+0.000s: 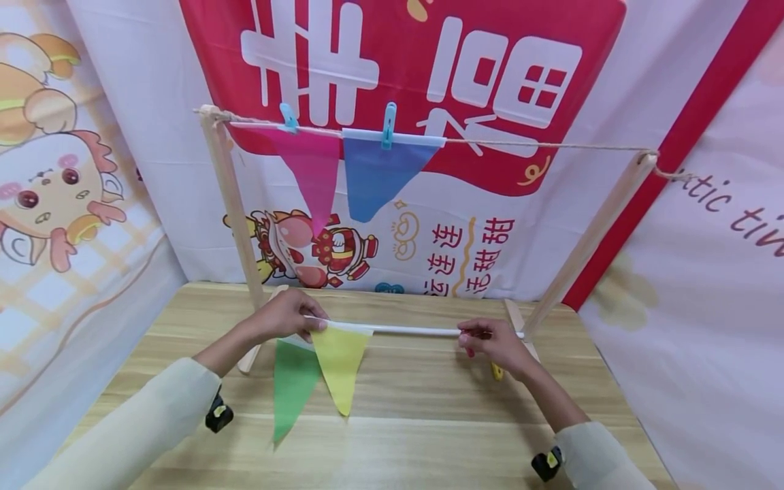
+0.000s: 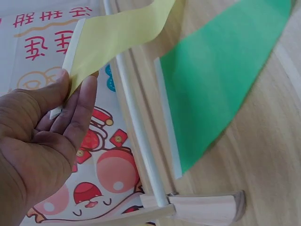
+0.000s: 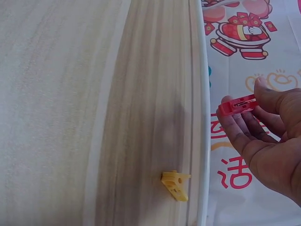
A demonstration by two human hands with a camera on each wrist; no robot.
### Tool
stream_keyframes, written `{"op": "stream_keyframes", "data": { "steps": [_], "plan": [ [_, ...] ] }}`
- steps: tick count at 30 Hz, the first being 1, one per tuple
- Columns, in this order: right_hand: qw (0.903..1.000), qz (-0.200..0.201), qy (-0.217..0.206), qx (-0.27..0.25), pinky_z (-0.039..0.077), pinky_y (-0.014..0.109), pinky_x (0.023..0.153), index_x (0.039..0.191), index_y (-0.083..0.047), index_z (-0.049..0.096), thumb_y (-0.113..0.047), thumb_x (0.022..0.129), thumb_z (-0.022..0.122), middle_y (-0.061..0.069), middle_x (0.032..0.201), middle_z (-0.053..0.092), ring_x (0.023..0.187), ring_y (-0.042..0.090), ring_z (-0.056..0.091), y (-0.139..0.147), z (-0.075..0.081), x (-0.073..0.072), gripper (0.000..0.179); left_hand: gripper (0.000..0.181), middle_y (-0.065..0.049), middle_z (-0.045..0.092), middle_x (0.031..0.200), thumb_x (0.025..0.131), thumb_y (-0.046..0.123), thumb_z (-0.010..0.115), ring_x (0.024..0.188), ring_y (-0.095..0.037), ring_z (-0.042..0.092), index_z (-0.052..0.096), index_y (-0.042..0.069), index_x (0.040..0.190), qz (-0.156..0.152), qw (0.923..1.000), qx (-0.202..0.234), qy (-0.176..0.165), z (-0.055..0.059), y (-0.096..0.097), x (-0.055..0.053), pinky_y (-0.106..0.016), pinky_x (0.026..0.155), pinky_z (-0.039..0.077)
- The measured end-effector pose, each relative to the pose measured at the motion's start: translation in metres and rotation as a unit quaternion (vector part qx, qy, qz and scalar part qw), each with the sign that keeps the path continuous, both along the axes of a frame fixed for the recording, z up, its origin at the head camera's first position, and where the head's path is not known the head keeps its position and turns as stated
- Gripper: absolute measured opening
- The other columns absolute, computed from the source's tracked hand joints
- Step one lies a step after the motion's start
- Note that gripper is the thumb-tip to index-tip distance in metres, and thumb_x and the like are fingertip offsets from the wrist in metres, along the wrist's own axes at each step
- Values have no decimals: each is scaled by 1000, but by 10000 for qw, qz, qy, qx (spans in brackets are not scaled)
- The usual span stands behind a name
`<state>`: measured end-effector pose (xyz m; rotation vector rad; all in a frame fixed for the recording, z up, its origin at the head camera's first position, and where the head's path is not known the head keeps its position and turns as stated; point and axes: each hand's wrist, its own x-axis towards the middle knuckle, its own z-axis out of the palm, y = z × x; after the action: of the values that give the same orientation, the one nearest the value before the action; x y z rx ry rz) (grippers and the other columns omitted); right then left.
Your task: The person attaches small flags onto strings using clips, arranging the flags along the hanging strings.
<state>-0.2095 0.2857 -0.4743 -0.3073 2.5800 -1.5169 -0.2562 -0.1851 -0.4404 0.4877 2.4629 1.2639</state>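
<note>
Green flag and yellow clip are supported by the table; above it, a yellow flag, tip and long axis toward the person, is pinched by the left hand; a red clip by the right hand.

yellow pennant | red clip | green pennant | yellow clip | streaked tan tabletop

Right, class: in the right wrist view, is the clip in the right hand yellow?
No, the right hand holds a red clip, while the yellow clip rests on the wooden table.
</note>
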Motion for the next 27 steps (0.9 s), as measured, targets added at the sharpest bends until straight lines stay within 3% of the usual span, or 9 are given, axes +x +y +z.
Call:
{"op": "stream_keyframes", "data": {
  "steps": [4, 8, 12, 18, 21, 27],
  "plan": [
    [10000, -27, 75, 56, 64, 28, 81, 138, 12, 71, -12, 108, 78, 25, 110, 82, 93, 21, 78, 0, 3, -2, 39, 18, -20, 82, 109, 109, 2, 72, 83, -18, 81, 80, -9, 121, -121, 9998, 153, -1, 7, 4, -1, -35, 76, 72],
    [9998, -56, 145, 141, 64, 25, 83, 136, 9, 74, -12, 107, 79, 23, 113, 83, 97, 21, 79, 1, 6, -3, 36, 21, -21, 80, 110, 111, 1, 69, 82, -17, 81, 76, -12, 127, -69, 9994, 310, -129, 12, 9, -3, -38, 80, 73],
    [9997, -84, 123, 195, 64, 26, 83, 135, 7, 75, -14, 107, 79, 21, 113, 84, 98, 21, 79, 0, 10, -4, 35, 22, -21, 79, 105, 109, 4, 74, 79, -19, 82, 76, -11, 125, 89, 9985, 491, -226, 15, 12, -4, -42, 82, 73],
    [9996, -144, 157, 193, 61, 22, 80, 134, 5, 77, -14, 106, 81, 20, 108, 84, 93, 21, 77, -1, 16, -5, 34, 18, -16, 85, 101, 105, 10, 81, 84, -27, 86, 84, -5, 115, 257, 9979, 599, -18, 17, 15, -6, -46, 83, 73],
    [9996, -140, 176, 158, 60, 22, 78, 133, 6, 76, -12, 106, 80, 22, 108, 84, 90, 22, 78, 0, 19, -6, 33, 19, -18, 83, 104, 107, 9, 79, 86, -27, 86, 83, -6, 117, 195, 9972, 724, 26, 19, 17, -6, -40, 81, 73],
    [9994, -116, 282, 192, 66, 28, 81, 131, 7, 75, -11, 106, 80, 24, 111, 83, 91, 21, 80, 3, 27, -11, 31, 17, -24, 77, 109, 109, 0, 73, 85, -24, 85, 80, -11, 119, 116, 9952, 971, 99, 24, 24, -9, -43, 83, 73]
  ]
}}
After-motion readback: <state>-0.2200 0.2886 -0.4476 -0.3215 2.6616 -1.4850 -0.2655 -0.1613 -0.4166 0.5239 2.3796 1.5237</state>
